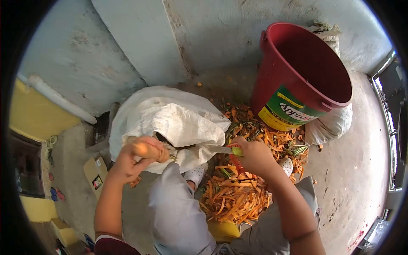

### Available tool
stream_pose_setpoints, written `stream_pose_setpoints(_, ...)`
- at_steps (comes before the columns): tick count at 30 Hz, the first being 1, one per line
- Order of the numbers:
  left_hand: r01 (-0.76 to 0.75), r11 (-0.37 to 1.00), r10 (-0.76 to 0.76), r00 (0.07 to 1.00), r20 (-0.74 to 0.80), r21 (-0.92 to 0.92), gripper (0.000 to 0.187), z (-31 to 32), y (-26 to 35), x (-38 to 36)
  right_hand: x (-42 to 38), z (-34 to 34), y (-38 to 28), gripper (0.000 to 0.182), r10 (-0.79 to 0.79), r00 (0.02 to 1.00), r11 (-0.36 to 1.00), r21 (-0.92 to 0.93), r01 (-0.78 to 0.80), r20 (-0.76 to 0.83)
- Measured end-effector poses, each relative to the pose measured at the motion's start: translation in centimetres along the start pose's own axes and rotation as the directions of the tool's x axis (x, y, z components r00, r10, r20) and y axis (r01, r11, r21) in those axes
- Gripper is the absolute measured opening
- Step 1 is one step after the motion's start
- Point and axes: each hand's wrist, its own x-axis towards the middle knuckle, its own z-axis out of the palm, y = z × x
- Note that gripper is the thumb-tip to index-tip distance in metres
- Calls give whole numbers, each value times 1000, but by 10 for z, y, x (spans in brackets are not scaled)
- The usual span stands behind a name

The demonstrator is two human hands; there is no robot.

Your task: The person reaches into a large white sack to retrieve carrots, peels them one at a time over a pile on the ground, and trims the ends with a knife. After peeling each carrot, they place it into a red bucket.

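Note:
My left hand (142, 158) is closed around a carrot (140, 148), whose orange end is slightly blurred. Opposite it, my right hand (256, 156) grips the yellow-green handle of a knife (220, 149). The blade points left, toward the carrot, and stands apart from it. Just below the right hand is something red (238, 163), partly covered. A heap of orange peelings (233, 197) lies between my legs, over a yellow container (223, 230). Behind the left hand bulges a white woven sack (170, 117), its mouth folded partly open.
A large dark red bin (265, 72) stands at the back right on scattered peelings, with another sack (331, 126) behind it. A pale wall (221, 34) closes off the back. Left of me, a cardboard piece (94, 172) lies on the concrete floor (340, 170).

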Motion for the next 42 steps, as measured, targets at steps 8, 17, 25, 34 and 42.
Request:
stream_pose_setpoints(8,-509,356,-16,835,-549,-784,36,33,84,77,-32,-15,22,25,84,982,848,530,20,-172)
stream_pose_setpoints(17,-401,159,-600,687,-411,-902,18,131,3,120,-53,-27,42,18,394,790,838,537,-99,-469)
stream_pose_setpoints(25,-480,199,-530,681,-506,-854,16,129,0,149,-51,-9,39,19,516,760,647,761,-43,-396)
stream_pose_setpoints(34,-557,268,-501,616,-608,-786,17,118,5,147,-30,38,9,19,547,836,404,887,-222,-40)
stream_pose_setpoints(42,-467,162,-488,727,-482,-869,14,145,9,145,-14,47,-1,20,458,869,511,856,-84,-188)
